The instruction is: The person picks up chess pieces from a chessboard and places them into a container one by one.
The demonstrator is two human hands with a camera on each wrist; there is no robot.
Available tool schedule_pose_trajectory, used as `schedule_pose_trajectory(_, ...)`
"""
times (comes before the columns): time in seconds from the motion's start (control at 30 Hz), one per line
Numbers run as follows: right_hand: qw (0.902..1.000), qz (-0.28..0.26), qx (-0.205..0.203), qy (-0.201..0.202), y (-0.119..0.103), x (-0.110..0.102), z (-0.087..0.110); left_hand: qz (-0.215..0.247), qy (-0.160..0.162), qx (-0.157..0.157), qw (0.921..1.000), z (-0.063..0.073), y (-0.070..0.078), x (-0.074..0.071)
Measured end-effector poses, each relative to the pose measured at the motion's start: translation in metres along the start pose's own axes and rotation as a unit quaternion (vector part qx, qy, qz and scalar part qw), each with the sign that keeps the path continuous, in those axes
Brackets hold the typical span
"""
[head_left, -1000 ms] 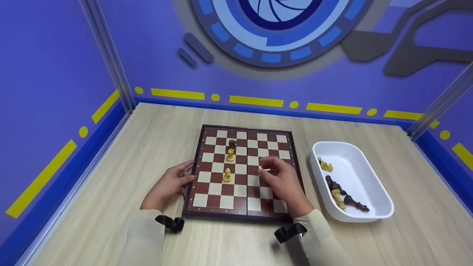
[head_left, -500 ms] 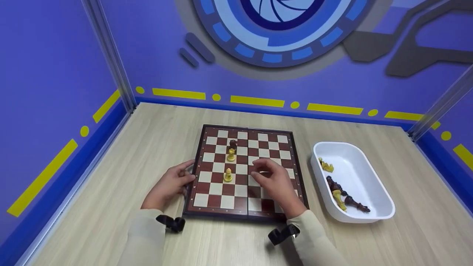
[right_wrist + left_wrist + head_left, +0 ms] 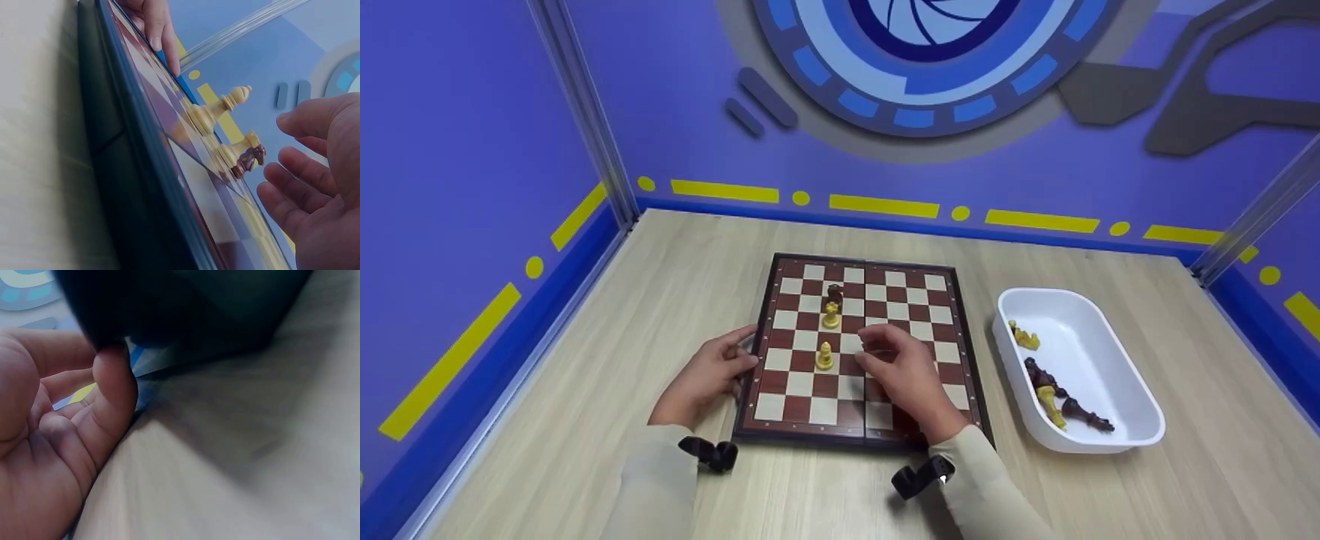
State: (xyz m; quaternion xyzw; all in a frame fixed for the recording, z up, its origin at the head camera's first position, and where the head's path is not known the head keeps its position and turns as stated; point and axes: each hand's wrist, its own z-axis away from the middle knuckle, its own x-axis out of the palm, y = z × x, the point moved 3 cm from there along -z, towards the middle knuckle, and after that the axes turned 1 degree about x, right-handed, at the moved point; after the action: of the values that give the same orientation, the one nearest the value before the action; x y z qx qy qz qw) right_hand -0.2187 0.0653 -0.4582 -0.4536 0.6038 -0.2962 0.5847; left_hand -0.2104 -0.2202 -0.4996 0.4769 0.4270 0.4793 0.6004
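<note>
A folding chessboard [image 3: 851, 412] lies on the table, and my left hand [image 3: 709, 373] holds its left edge. In the left wrist view, a curled finger [image 3: 114, 379] meets the board's dark underside [image 3: 185, 309]. Over the board's middle is my right hand [image 3: 904, 375], fingers loosely curved and apart from the thumb, with nothing between them. Just left of its fingertips stands a cream-yellow bishop [image 3: 825, 357]. Farther back are a yellow piece with a crown-like top [image 3: 831, 316] and, right behind it, a dark brown piece [image 3: 835, 292]. All three stand upright.
A white plastic tub [image 3: 1110, 352] stands right of the board. Inside, several yellow chess pieces [image 3: 1026, 339] and dark ones [image 3: 1087, 415] lie along its left side and near end. Blue-purple panels [image 3: 885, 150] wall the table at the back and both sides.
My right hand has moved left across the board toward the bishop, its fingers still spread from the thumb. The left hand stays at the board's edge, and the pieces have not moved.
</note>
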Motion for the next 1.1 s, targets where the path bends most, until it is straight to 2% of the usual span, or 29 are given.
schedule_pose_trajectory(0.67, 0.9987, -0.019, -0.016, -0.045, -0.007, 0.024, -0.006, 0.001, -0.001, 0.002, 1.0000, -0.001, -0.002, 0.000)
schedule_pose_trajectory(0.9, 0.9981, -0.017, -0.011, -0.058, -0.010, 0.031, -0.009, -0.002, -0.007, 0.008, 0.9999, -0.001, -0.002, -0.002)
schedule_pose_trajectory(1.1, 0.9971, -0.011, -0.034, -0.067, -0.012, 0.038, -0.011, 0.010, 0.000, 0.002, 1.0000, 0.000, -0.001, -0.001)
